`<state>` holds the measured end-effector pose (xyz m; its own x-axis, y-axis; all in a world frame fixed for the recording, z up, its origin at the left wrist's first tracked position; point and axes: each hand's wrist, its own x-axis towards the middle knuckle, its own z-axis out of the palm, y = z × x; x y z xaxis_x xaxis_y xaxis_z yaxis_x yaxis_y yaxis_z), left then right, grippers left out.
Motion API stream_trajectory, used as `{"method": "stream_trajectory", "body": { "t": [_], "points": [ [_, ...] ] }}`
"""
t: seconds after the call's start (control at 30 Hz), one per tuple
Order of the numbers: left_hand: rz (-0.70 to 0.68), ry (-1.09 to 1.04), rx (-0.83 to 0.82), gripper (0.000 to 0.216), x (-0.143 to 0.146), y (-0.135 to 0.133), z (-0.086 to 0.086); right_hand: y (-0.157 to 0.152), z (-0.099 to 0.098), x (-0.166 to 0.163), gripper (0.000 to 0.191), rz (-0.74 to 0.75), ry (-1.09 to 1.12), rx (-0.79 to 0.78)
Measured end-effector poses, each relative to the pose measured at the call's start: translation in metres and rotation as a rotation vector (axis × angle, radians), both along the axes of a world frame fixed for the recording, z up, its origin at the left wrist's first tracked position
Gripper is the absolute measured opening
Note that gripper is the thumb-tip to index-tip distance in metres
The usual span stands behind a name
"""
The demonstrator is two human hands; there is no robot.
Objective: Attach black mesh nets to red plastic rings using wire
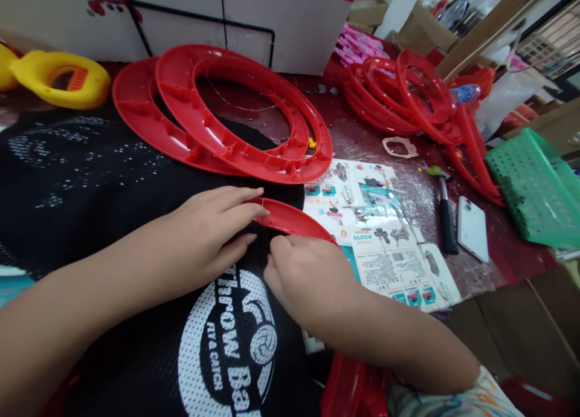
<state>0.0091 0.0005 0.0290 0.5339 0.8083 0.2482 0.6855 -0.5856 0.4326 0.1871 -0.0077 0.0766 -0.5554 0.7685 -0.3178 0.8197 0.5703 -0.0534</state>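
My left hand (212, 229) lies on black mesh fabric (90, 181), fingers stretched out, fingertips pressing the fabric against the rim of a red plastic ring (294, 217). My right hand (308, 275) is curled just below that rim, fingers pinched on the fabric's edge at the ring. The mesh carries a white round printed logo (226, 344) near me. The ring is mostly covered by the fabric and my hands.
Two stacked red rings (254, 157) lie beyond my hands; a pile of thinner red hoops (408, 96) sits at back right. Printed cards (385, 242), a hammer (446, 214), a white phone (472, 228), a green basket (534, 187) and a yellow ring (58, 78) surround them.
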Motion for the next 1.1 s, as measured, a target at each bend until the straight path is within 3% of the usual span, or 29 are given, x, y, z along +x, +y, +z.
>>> {"method": "stream_trajectory", "body": {
  "t": [0.17,0.3,0.4,0.5,0.63,1.1],
  "points": [
    [-0.006,-0.061,-0.072,0.027,-0.002,0.001,0.001,0.013,0.012,0.015,0.007,-0.107,0.404,-0.064],
    [0.034,-0.109,-0.074,0.034,-0.003,0.001,-0.001,0.027,0.014,0.027,0.02,0.09,0.598,-0.081],
    [0.017,-0.103,-0.028,0.028,-0.003,0.003,-0.003,0.033,0.008,0.029,0.027,0.185,0.585,0.006],
    [-0.024,-0.073,0.019,0.017,-0.002,0.005,-0.003,0.034,0.002,0.028,0.03,0.188,0.535,0.123],
    [-0.035,-0.039,0.062,0.019,-0.001,0.006,-0.003,0.036,-0.003,0.027,0.03,0.181,0.489,0.187],
    [-0.006,0.034,0.129,0.03,0.001,0.003,-0.008,0.044,-0.006,0.027,0.032,0.085,0.47,0.067]
  ]
}}
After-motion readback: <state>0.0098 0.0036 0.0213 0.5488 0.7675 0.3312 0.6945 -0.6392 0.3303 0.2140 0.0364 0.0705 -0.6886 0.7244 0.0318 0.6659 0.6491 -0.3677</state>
